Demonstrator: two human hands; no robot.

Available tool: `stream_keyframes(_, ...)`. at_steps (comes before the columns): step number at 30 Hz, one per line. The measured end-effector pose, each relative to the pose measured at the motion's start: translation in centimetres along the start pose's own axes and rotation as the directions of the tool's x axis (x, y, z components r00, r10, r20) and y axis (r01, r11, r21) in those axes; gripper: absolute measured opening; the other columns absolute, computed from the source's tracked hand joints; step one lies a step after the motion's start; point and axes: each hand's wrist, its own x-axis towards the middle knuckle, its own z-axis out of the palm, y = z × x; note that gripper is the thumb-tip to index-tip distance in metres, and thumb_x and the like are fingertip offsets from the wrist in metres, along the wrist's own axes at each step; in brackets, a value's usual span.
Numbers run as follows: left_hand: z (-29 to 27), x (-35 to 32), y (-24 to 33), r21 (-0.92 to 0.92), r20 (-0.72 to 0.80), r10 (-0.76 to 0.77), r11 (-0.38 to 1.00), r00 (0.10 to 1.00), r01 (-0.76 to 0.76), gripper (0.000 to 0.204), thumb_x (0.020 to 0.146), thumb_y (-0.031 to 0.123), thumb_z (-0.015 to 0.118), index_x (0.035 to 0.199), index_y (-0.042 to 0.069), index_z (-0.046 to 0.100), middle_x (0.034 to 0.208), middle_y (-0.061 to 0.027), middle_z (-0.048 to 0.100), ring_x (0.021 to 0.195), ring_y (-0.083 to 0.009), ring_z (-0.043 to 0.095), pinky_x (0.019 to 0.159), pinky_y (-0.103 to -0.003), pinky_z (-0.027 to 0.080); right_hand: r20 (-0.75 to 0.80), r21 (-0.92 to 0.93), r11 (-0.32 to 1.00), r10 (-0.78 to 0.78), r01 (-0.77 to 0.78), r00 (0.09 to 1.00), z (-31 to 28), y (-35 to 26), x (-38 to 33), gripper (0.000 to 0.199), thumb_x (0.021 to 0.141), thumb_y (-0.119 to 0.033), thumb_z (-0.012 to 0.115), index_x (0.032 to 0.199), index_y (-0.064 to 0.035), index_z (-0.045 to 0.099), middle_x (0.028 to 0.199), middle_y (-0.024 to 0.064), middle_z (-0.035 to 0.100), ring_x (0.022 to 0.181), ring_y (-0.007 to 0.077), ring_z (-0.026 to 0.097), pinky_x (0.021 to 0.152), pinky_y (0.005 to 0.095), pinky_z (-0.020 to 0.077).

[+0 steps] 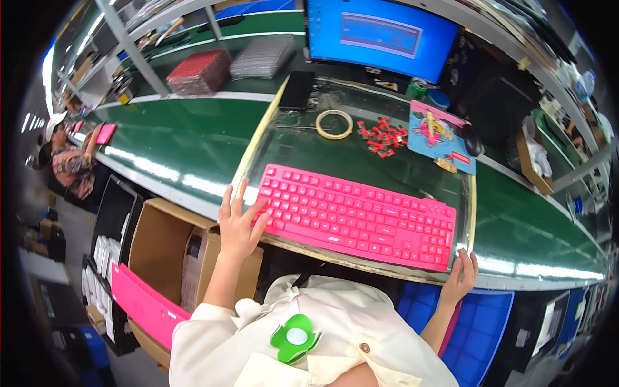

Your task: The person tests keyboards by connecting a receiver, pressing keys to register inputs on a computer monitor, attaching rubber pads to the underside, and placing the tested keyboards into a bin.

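Observation:
A bright pink keyboard (361, 215) lies across a clear sheet (303, 138) on the green bench. My left hand (238, 222) rests with fingers spread at the keyboard's left end, touching its edge. My right hand (461, 271) sits at the bench's near edge just below the keyboard's right corner, fingers loosely curled, holding nothing that I can see. Beyond the keyboard lie a roll of tape (334, 124) and a scatter of small red parts (383, 137).
A blue monitor (380, 35) stands at the back, with a dark phone (297, 89) to its left and a blue mouse pad (442, 135) to the right. An open cardboard box (158, 251) and a second pink keyboard (147, 308) are at lower left. Another person (68, 158) works far left.

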Motion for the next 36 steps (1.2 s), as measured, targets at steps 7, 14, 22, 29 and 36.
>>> stream_keyframes(7,-0.9,0.1,1.3,0.011,-0.010,0.007,1.000,1.000,-0.006,0.033,0.078,0.038,0.062,0.107,0.020,0.065,0.144,-0.0052,0.035,0.132,-0.0333,0.027,0.102,-0.044,0.025,-0.103,-0.010,1.000,0.020,-0.021,0.995,0.9,0.2,-0.3,0.018,0.086,-0.005,0.054,0.099,-0.0053,0.066,0.102,0.0053,0.066,0.110,0.0276,0.052,0.095,0.0364,0.0405)
stream_keyframes(14,-1.1,2.5,1.0,0.144,-0.045,0.031,0.989,0.999,-0.024,0.033,0.080,0.037,0.060,0.106,0.017,0.065,0.140,-0.0061,0.041,0.132,-0.0324,0.029,0.101,-0.048,0.025,-0.126,-0.095,0.995,-0.012,0.000,0.992,1.8,0.0,-0.7,0.017,0.085,-0.006,0.054,0.098,-0.0046,0.066,0.103,0.0057,0.066,0.106,0.0270,0.053,0.093,0.0358,0.0406)
stream_keyframes(22,-1.2,5.5,0.7,-0.411,-0.126,-0.138,0.908,0.982,0.075,0.022,0.078,0.020,0.065,0.098,0.010,0.065,0.133,-0.0058,0.049,0.119,-0.0277,0.046,0.099,-0.038,0.034,-0.121,-0.147,0.988,-0.055,0.037,0.991,1.6,0.4,-1.2,0.016,0.084,-0.005,0.054,0.096,-0.0049,0.066,0.102,0.0058,0.066,0.103,0.0265,0.054,0.092,0.0355,0.0408)
stream_keyframes(29,1.0,-1.9,-0.6,-0.108,-0.125,-0.016,0.994,0.992,0.002,0.018,0.076,0.019,0.066,0.092,0.011,0.066,0.129,-0.0032,0.053,0.124,-0.0286,0.043,0.100,-0.038,0.034,-0.113,-0.159,0.982,-0.122,0.103,0.986,1.8,0.5,-1.3,0.017,0.083,-0.004,0.054,0.095,-0.0049,0.065,0.100,0.0065,0.067,0.101,0.0260,0.055,0.092,0.0355,0.0412)
stream_keyframes(36,0.5,1.6,0.7,0.045,-0.070,-0.092,0.994,0.993,0.095,0.021,0.074,0.027,0.067,0.090,0.014,0.067,0.128,-0.0008,0.054,0.128,-0.0296,0.037,0.098,-0.040,0.032,-0.101,-0.170,0.979,-0.134,0.116,0.986,1.8,0.6,-1.4,0.017,0.082,-0.003,0.054,0.095,-0.0043,0.065,0.099,0.0070,0.067,0.099,0.0255,0.056,0.093,0.0359,0.0418)
